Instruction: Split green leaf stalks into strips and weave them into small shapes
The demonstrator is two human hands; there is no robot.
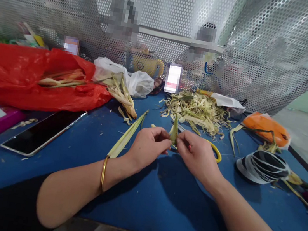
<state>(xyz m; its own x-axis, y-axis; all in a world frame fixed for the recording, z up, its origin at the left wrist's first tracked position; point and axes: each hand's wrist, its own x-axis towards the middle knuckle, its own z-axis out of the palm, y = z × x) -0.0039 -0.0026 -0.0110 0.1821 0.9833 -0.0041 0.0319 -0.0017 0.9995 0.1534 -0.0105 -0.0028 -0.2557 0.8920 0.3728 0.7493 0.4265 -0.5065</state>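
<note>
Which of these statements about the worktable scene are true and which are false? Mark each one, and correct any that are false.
1. Both hands pinch the same small green leaf strip. True: the left hand and right hand meet on it.
2. A phone lies screen-up on the blue table. True: the phone lies on the table left of the hands.
3. The bangle is on the right wrist. False: the bangle circles the left wrist.
4. The red plastic bag is empty. False: leaf stalks show inside the red plastic bag.
5. The pile of leaf scraps lies between the hands and the person. False: the pile of leaf scraps lies beyond the hands.
</note>
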